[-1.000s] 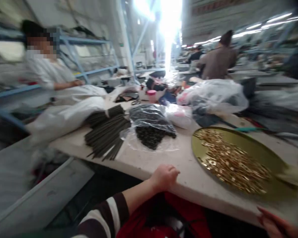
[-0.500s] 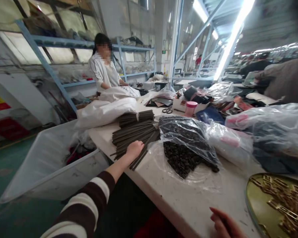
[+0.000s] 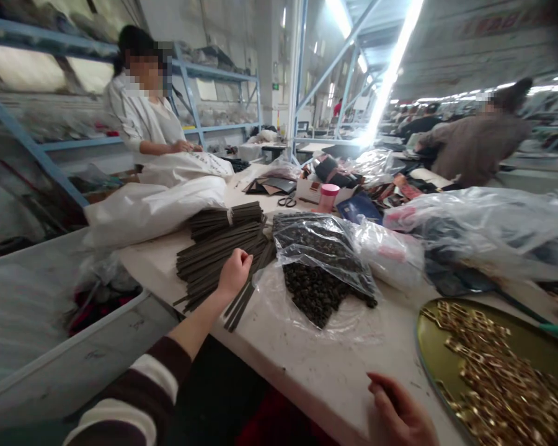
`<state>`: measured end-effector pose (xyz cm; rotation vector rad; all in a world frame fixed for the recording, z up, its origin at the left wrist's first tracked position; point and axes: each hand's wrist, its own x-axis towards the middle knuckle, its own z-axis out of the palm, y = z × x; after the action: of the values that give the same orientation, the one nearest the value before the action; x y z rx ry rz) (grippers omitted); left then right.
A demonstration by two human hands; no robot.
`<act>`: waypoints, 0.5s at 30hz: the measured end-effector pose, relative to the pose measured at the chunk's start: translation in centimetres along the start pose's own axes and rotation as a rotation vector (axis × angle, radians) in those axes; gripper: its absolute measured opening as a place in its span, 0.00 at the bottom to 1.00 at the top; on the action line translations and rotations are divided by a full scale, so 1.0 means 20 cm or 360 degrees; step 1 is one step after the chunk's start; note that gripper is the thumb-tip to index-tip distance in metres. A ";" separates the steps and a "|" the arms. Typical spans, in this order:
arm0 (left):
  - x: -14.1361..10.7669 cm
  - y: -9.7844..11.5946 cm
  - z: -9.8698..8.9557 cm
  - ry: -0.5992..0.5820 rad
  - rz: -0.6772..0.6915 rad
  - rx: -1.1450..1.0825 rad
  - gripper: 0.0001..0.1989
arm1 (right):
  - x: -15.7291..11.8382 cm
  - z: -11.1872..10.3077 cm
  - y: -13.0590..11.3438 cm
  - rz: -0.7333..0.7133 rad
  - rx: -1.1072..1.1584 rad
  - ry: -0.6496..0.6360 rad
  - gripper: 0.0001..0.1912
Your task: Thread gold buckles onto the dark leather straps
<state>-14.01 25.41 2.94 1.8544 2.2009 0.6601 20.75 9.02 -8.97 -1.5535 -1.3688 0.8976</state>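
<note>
Left hand (image 3: 236,271) hovering over or touching dark strips (image 3: 209,254), fingers curled; from where I'm standing, cannot tell whether it's gripping one. Strips lying fanned out on table (image 3: 316,365), just beside clear bag (image 3: 323,248) holding small black pieces (image 3: 311,291). Right hand (image 3: 397,409) hanging by table's near edge, fingers loosely bent, grip impossible to tell, near greenish-gold tray (image 3: 430,352) bearing heap of gold buckles (image 3: 504,368). Across table, person in white jacket (image 3: 142,124) standing at white sack (image 3: 167,201).
</note>
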 end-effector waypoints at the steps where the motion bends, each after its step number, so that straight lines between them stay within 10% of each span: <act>1: -0.06 0.05 -0.03 -0.0016 0.0071 -0.0061 0.13 | 0.00 0.00 -0.03 -0.0016 0.0003 0.0043 0.16; 5: -0.47 0.26 -0.01 -0.0739 0.0483 -0.0812 0.10 | -0.03 0.02 -0.15 0.0016 0.0193 0.0036 0.20; 9: -0.92 0.40 0.14 -0.1656 0.0102 -0.1262 0.07 | -0.14 -0.02 -0.25 0.0099 0.0816 0.0112 0.28; 15: -1.21 0.51 0.22 -0.1943 -0.0312 -0.1597 0.09 | -0.32 -0.16 -0.32 0.0572 0.1360 0.0083 0.17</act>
<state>1.62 4.15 0.26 0.9780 0.9145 0.3011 20.37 2.47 -2.05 -1.1258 -0.5203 1.4099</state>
